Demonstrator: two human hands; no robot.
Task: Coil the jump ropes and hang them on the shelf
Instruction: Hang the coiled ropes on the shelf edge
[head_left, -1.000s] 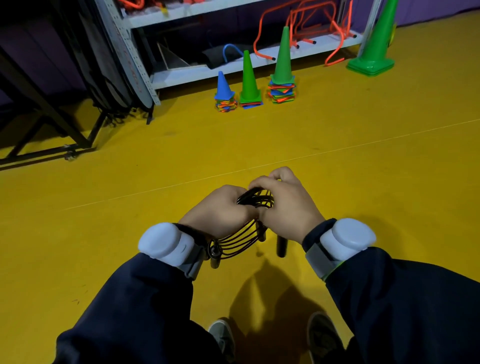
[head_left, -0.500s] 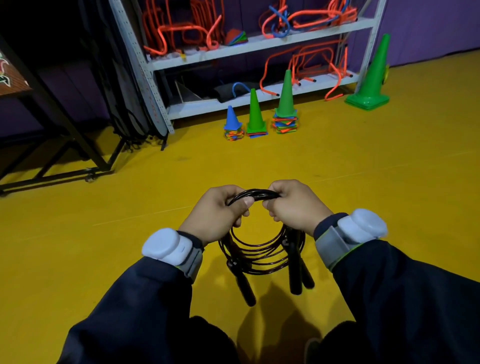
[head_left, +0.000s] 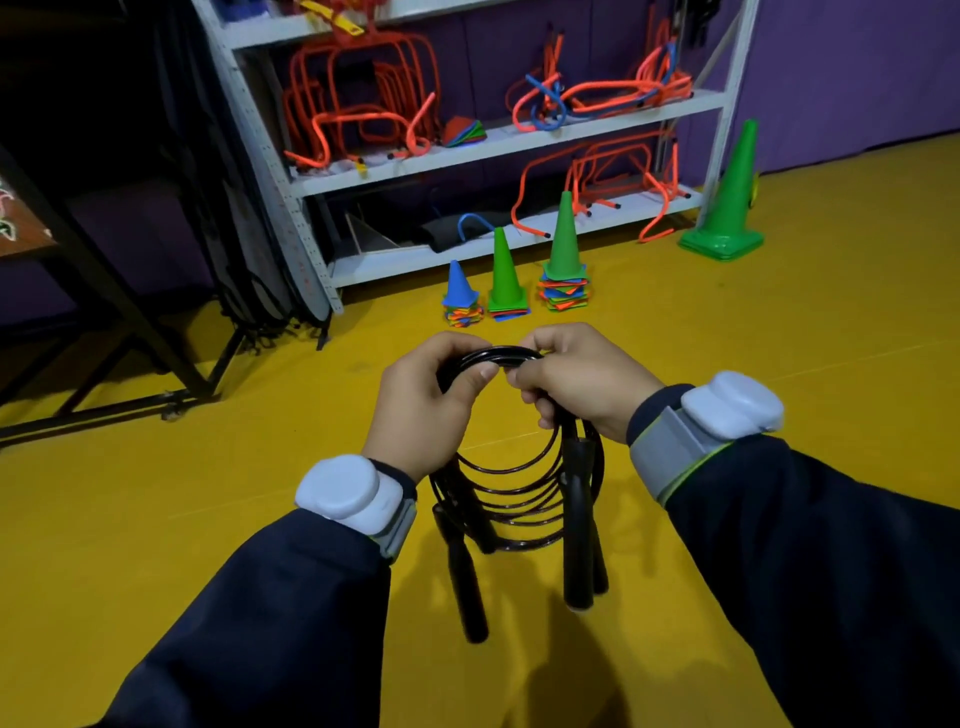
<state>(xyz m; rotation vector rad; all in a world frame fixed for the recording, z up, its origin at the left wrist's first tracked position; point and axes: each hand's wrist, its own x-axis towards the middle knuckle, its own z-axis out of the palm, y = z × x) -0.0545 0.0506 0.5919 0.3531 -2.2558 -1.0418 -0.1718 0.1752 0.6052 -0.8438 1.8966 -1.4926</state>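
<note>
While both hands squeeze it tight, left hand (head_left: 422, 400), right hand (head_left: 582, 382), coiled black jump rope (head_left: 511, 483), handles hanging down, grey metal shelf (head_left: 498, 143) ahead.

1. The coiled rope (head_left: 511, 493) hung between the left hand (head_left: 423, 402) and the right hand (head_left: 582, 382).
2. Three cones (head_left: 506, 270) stood on the floor (head_left: 779, 322) before the shelf (head_left: 498, 143).
3. A bigger cone (head_left: 727, 197) stood right of them.

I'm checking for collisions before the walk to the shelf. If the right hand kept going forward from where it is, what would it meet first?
Probably the small cones on the floor, before the shelf; the right hand has open floor first, though depth is unclear.
</note>
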